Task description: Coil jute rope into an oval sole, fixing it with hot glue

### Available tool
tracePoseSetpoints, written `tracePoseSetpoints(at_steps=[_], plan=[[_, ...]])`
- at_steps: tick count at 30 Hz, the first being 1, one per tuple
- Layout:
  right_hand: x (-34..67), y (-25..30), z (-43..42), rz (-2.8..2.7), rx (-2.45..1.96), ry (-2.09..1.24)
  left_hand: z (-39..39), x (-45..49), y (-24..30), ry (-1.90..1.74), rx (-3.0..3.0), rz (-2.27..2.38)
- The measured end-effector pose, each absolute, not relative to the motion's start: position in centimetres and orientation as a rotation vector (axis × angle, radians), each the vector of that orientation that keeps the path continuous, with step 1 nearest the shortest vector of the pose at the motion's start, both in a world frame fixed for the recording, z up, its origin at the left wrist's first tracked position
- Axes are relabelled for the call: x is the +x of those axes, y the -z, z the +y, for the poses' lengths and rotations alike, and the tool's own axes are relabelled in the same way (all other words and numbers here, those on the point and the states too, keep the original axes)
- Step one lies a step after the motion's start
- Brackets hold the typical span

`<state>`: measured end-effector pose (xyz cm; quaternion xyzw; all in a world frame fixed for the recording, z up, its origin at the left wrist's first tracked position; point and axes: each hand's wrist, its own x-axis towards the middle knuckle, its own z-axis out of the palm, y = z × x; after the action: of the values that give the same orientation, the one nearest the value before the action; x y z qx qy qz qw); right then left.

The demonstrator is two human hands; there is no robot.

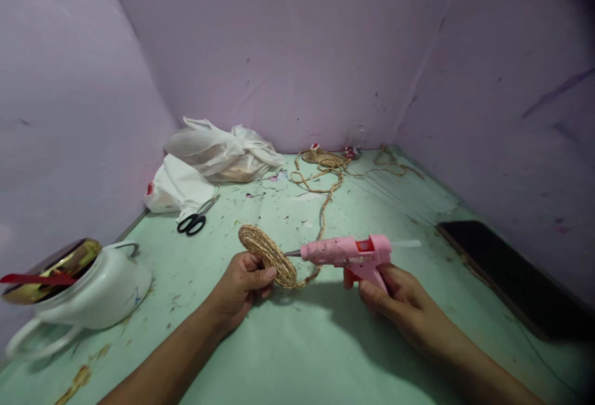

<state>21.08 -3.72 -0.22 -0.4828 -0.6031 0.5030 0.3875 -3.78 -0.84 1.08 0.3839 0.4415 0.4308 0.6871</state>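
My left hand [244, 286] pinches a flat oval coil of braided straw rope [267, 255], thumb in front and fingers behind it. My right hand [402, 299] is wrapped around the handle of a pink glue gun [341, 253]. The gun's metal nozzle points left and meets the coil's upper right edge; whether it touches cannot be made out. A clear glue stick [406, 244] juts from the gun's back end. From the coil's lower right end, the loose rope [324, 209] runs up behind the gun to a pile of rope [323, 160] at the back.
Black-handled scissors [198, 218] lie at the left, near a white cloth-like bundle [179, 185] and a tied plastic bag [227, 154]. A white pot [100, 293] holding a gold item stands front left. A black phone-like slab [515, 275] lies right. Walls enclose the green tabletop [274, 355].
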Motion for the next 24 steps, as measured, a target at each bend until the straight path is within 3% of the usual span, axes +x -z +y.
tracePoseSetpoints(at_steps=[24], plan=[[21.31,-0.34,-3.57,-1.536,-1.197,-1.303,-0.42,-4.34,-0.94,-1.06,0.772,0.974]])
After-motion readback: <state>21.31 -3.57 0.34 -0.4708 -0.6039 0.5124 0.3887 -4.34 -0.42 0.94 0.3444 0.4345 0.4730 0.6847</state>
